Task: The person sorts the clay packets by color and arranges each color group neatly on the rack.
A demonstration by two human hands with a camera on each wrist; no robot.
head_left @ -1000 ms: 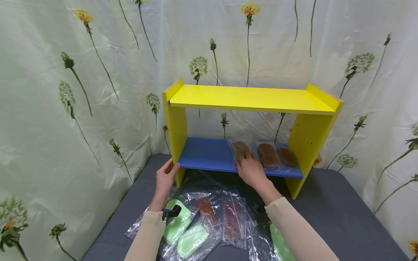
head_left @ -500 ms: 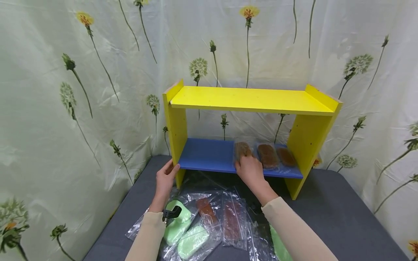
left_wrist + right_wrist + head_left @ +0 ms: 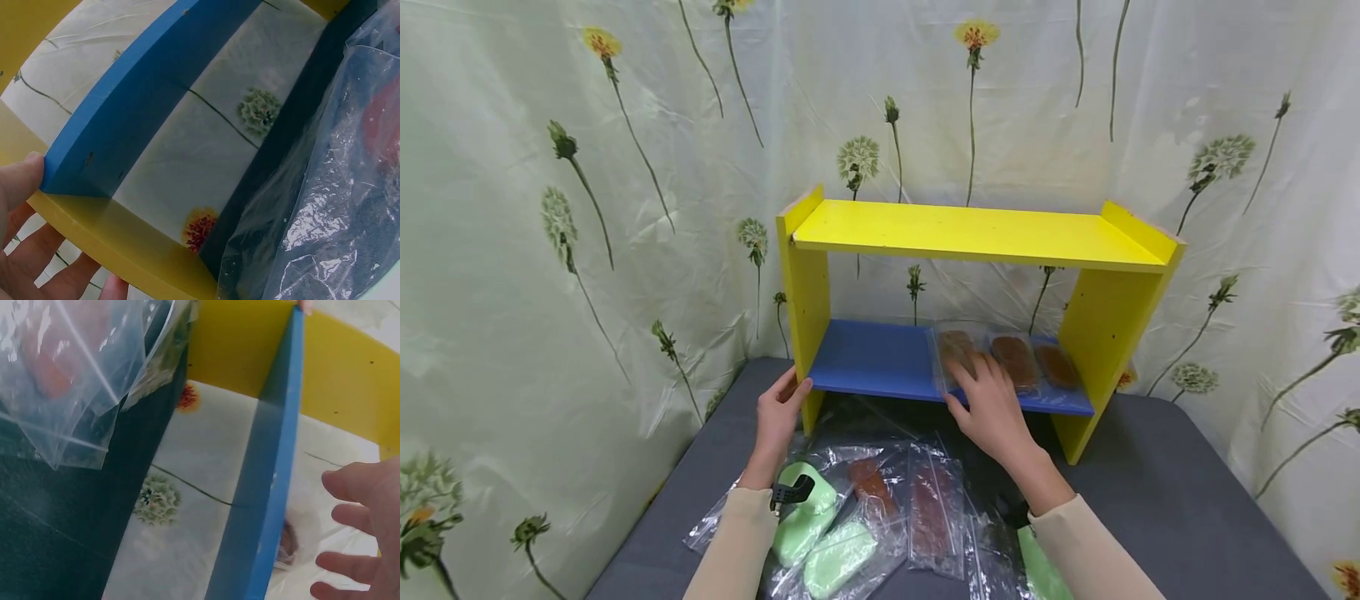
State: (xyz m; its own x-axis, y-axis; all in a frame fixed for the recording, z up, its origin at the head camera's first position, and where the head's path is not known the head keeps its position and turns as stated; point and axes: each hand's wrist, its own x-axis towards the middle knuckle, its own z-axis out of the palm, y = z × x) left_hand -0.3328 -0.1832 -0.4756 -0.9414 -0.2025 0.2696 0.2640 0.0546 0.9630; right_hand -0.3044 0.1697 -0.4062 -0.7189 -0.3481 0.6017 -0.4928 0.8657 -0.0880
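My left hand (image 3: 777, 419) grips the yellow left side panel (image 3: 808, 321) of a small shelf unit. In the left wrist view its thumb (image 3: 24, 178) lies at the end of the blue shelf (image 3: 119, 119), the fingers behind the panel. My right hand (image 3: 996, 417) reaches over the front edge of the blue shelf, fingers spread, over a brown oblong piece in a clear bag (image 3: 955, 340). The right wrist view shows those fingers apart, gripping nothing; whether they touch the bag is unclear. Two similar bagged brown pieces, the middle one (image 3: 1015, 364) and the right one (image 3: 1058, 367), lie beside it.
On the dark table (image 3: 1180, 500) before the unit lie several clear bags with light green pieces (image 3: 838, 557) and reddish-brown pieces (image 3: 931, 508). The yellow top board (image 3: 970, 232) spans above the blue shelf. A flower-printed curtain (image 3: 647, 150) hangs behind.
My right hand has lifted and drawn slightly back to the right from the left bagged brown piece, its fingers spreading. The left hand stays on the side panel.
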